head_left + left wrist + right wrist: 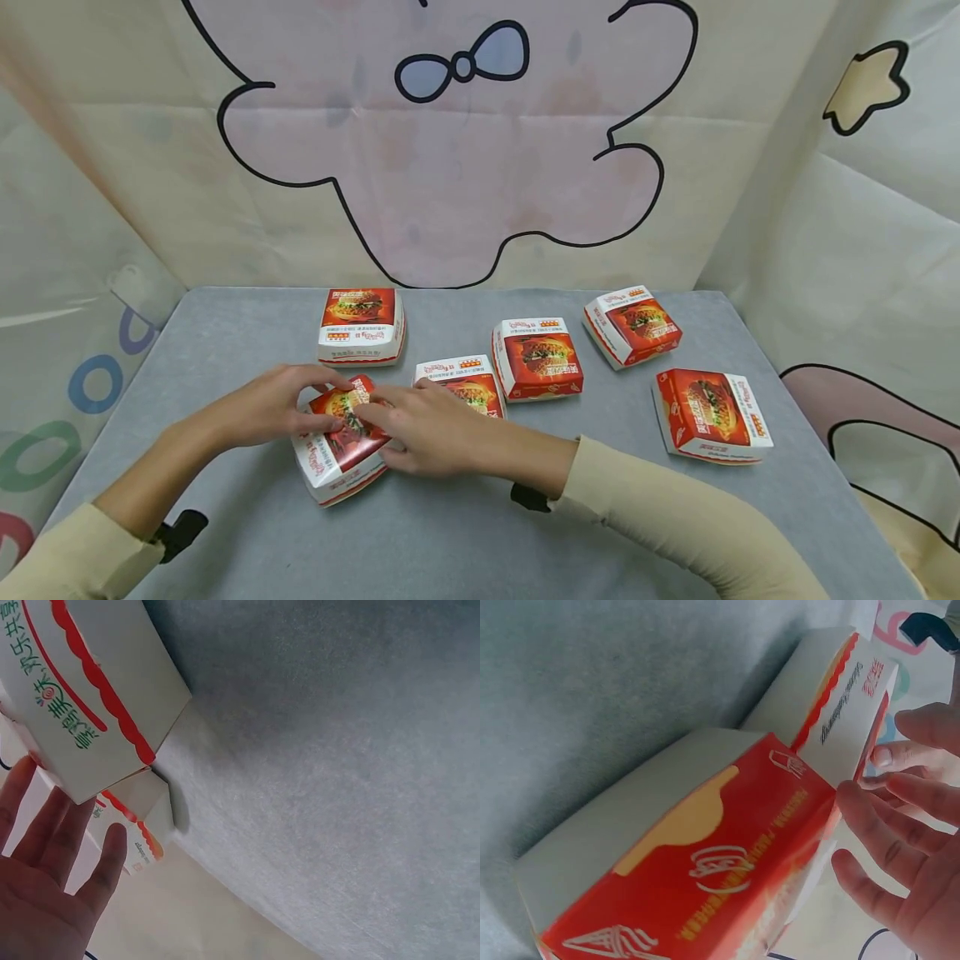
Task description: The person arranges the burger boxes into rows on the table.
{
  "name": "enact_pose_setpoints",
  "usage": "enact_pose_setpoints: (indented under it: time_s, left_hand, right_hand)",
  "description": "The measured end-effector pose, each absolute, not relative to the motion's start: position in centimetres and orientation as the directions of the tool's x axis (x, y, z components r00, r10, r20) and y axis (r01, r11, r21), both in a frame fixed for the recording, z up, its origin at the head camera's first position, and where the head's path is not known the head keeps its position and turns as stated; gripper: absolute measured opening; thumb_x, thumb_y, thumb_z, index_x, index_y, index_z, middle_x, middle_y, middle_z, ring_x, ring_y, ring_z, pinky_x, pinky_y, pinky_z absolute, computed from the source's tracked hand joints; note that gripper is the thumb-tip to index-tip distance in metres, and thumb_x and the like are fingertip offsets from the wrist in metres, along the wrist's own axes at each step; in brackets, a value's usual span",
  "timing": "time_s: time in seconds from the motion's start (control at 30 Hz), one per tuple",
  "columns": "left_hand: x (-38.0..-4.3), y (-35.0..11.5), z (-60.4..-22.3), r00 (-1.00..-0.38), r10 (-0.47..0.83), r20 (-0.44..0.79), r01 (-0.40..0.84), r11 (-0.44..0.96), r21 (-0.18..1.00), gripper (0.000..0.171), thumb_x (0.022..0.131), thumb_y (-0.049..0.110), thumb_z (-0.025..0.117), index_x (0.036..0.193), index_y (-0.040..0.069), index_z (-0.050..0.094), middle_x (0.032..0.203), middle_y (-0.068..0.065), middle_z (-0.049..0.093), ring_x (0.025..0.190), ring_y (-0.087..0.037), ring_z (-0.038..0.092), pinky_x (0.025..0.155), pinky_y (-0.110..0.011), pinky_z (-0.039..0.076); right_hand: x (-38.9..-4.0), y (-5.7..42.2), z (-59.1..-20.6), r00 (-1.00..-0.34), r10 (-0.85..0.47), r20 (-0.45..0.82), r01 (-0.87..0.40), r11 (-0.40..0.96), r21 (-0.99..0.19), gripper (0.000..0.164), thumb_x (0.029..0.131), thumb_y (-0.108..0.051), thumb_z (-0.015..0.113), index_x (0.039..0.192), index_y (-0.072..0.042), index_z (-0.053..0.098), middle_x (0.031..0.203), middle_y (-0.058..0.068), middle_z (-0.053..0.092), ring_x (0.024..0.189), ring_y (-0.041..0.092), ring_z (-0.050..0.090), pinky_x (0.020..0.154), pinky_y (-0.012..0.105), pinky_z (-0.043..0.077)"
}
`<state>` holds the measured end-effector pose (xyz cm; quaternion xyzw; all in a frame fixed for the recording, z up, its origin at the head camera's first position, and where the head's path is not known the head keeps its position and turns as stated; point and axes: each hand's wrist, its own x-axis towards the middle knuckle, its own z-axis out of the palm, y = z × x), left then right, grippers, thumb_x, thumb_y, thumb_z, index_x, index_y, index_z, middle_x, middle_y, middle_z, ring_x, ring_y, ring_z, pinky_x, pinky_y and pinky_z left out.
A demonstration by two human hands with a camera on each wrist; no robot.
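Note:
A red and white burger box (322, 454) sits closed and angled at the left front of the table, a burger picture on its lid. My left hand (273, 406) rests at its left side, thumb and fingers extended over the lid; in the left wrist view those fingers (64, 840) look fairly straight beside the carton. From the other side, my right hand (431, 429) reaches the lid's right part with loosely bent fingers. Part of a second burger box (472, 387) is hidden behind this hand. The right wrist view shows that neighbouring carton's red side.
Another burger box (360, 329) stands behind the left hand. To the right are more burger boxes: one near the middle (542, 358), one farther back (633, 325) and one at right (712, 417). The grey table (585, 517) meets printed curtains at the back and sides.

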<state>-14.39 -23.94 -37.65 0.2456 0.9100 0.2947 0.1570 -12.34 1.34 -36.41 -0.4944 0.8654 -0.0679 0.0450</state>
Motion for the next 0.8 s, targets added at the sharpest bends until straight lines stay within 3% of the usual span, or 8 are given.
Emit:
enact_pose_setpoints:
  time_s: [0.13, 0.43, 0.63, 0.8]
  left_hand:
    - [-14.1, -23.9, -37.7, -0.846, 0.523, -0.105, 0.379, 0.728, 0.571, 0.048, 0.08, 0.04, 0.083, 0.119, 0.015, 0.069, 0.11, 0.003, 0.067, 0.097, -0.017, 0.059, 0.075, -0.037, 0.054]
    - [-14.0, -24.3, -37.5, -0.855, 0.516, -0.039, 0.419, 0.735, 0.534, 0.032, 0.085, 0.033, 0.08, 0.111, 0.016, 0.07, 0.107, 0.004, 0.068, 0.095, -0.019, 0.061, 0.074, -0.039, 0.053]
    - [-13.9, -24.8, -37.8, -0.86, 0.51, -0.032, 0.394, 0.701, 0.594, 0.043, 0.085, 0.029, 0.081, 0.124, 0.017, 0.068, 0.125, -0.004, 0.066, 0.112, -0.03, 0.06, 0.087, -0.052, 0.052]
    - [-13.8, -25.3, -38.2, -0.841, 0.539, -0.057, 0.383, 0.665, 0.642, 0.051, 0.084, 0.036, 0.08, 0.13, 0.018, 0.067, 0.141, -0.015, 0.056, 0.129, -0.04, 0.05, 0.094, -0.059, 0.048]
  right_hand:
    - [-11.9, 1.5, -36.2, -0.491, -0.87, -0.042, -0.855, 0.49, -0.168, 0.05, 0.094, -0.036, 0.067, 0.139, -0.019, 0.057, 0.133, -0.001, 0.059, 0.097, 0.01, 0.061, 0.08, 0.026, 0.051]
    - [-11.8, 1.6, -36.4, -0.501, -0.862, -0.074, -0.848, 0.507, -0.156, 0.052, 0.094, -0.038, 0.067, 0.141, -0.019, 0.057, 0.137, -0.001, 0.056, 0.114, 0.012, 0.06, 0.091, 0.033, 0.049]
    - [-12.2, 1.4, -36.7, -0.511, -0.858, -0.056, -0.849, 0.514, -0.126, 0.049, 0.094, -0.041, 0.066, 0.138, -0.019, 0.059, 0.138, -0.003, 0.055, 0.116, 0.013, 0.061, 0.096, 0.039, 0.043]
    - [-12.4, 1.3, -36.8, -0.534, -0.843, -0.063, -0.832, 0.538, -0.138, 0.05, 0.093, -0.045, 0.066, 0.135, -0.019, 0.06, 0.137, -0.003, 0.056, 0.116, 0.014, 0.061, 0.1, 0.041, 0.042]
